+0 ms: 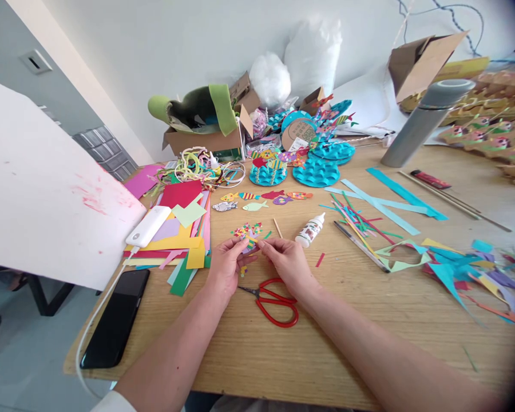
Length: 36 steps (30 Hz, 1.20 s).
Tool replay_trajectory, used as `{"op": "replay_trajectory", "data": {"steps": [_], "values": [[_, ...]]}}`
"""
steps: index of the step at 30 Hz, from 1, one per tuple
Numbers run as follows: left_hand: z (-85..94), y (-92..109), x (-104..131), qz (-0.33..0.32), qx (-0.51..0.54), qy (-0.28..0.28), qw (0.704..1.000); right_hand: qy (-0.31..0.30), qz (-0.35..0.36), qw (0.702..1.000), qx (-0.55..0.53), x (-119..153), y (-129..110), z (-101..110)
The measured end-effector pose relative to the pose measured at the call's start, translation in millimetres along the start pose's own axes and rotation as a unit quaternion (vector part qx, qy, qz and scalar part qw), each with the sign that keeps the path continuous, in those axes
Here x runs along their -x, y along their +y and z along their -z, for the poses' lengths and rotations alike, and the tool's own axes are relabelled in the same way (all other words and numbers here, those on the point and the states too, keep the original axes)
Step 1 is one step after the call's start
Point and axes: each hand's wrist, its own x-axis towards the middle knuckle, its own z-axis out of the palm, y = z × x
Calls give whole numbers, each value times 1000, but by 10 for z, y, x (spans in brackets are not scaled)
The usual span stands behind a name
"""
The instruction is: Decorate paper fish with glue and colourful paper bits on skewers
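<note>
My left hand [227, 263] pinches a small purple paper piece with colored stripes [250, 245] near the middle of the table. From the right, my right hand [285, 260] closes its fingertips on a thin yellow strip [253, 240] that lies across the piece's upper edge. Just beyond my fingers is a cluster of tiny colored paper bits [254, 228]. Red-handled scissors [278, 301] lie beneath my hands, blades pointing left. A white glue bottle [309, 230] lies tilted beyond my right hand. Several paper fish [254, 206] are laid out farther back.
Colored paper sheets [182, 197], a power bank [148, 226] and a black phone [115, 320] are at left. Blue textured discs [316, 173] stand behind. At right are a gray bottle [424, 123], paper strips [405, 200], a pen [360, 246] and paper scraps [459, 269].
</note>
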Motion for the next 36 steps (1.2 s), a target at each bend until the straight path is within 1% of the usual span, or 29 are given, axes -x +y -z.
{"op": "replay_trajectory", "data": {"steps": [12,17,36], "values": [[4,-4,-2,-2,-4,2,1000,1,-12,1000,-1,1,19,8],[1,2,2,-4,0,2,1000,-3,-9,1000,12,1,15,6],[3,5,4,-7,-4,-3,1000,1,-4,1000,2,-4,18,4]]}}
